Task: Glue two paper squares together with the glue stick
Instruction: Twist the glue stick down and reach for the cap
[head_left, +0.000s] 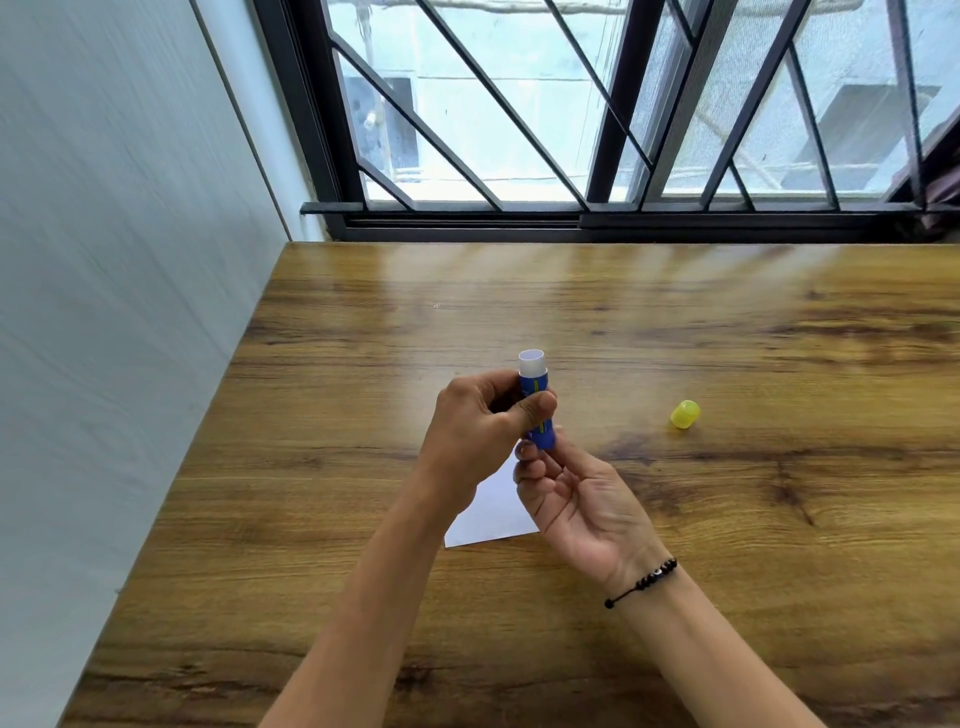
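Fingers (498, 387) of the left hand (475, 431) are curled round the middle of the small blue plastic glue stick (535, 402), with the thumb pressed across its front. The stick is held almost upright above the worktop, its white open end uppermost and uncapped. The right hand (576, 499) sits just below, palm turned up, and its fingers are bent so that the tips pinch the bottom end of the stick. A black beaded bracelet (641, 582) circles the right wrist.

The brown wood-grain worktop (727, 519) fills the near and middle part of the view and shines where daylight falls on its far edge. A white paper square (493, 512) lies flat on it directly beneath the hands, mostly hidden by them; whether it is one sheet or two stacked cannot be told. The round yellow plastic cap (685, 414) lies on its side on the worktop to the right of the hands, well apart from the stick.

Along the left runs a pale grey-blue wall (119, 260) that meets the worktop's left edge. At the far side stands a dark-framed window (597, 119) with slanted metal bars, and pale building fronts show through the glass.
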